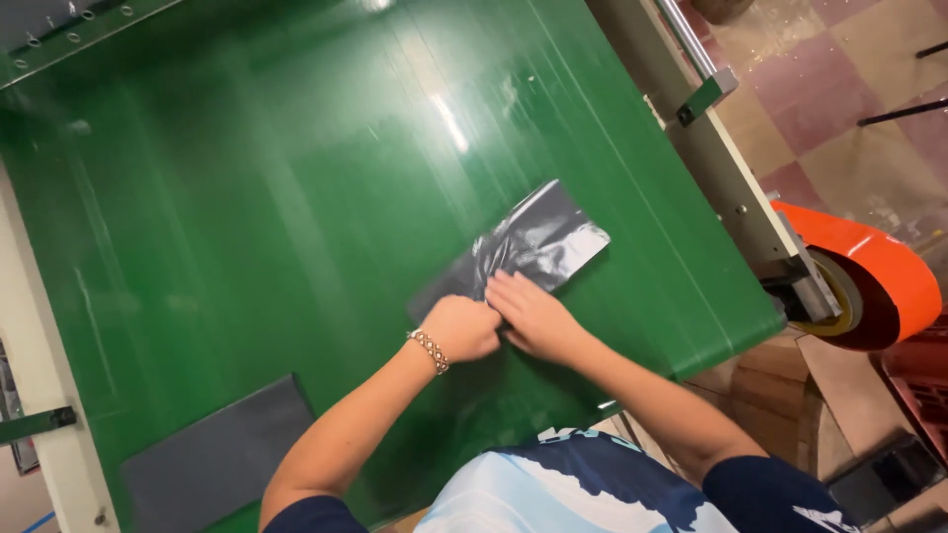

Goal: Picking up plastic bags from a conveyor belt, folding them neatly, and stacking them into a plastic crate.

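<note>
Green glossy belt surface [296,197] is filling most of the view, glare streaks running across it. Black plastic bag [523,252] is lying crumpled on it, right of centre. Left hand [461,329], w/ beaded bracelet [429,350], is curling into a fist on the bag's near edge; right hand [531,316] is pressing flat on the bag, fingers narrow together. Grey flat sheet [212,459] is lying at the near-left, partly cut off. Orange tape roll [874,286] is sitting on the metal side frame [736,197]. Checkered floor [849,109] is showing beyond. Whether the fist is pinching plastic: cannot tell.
</note>
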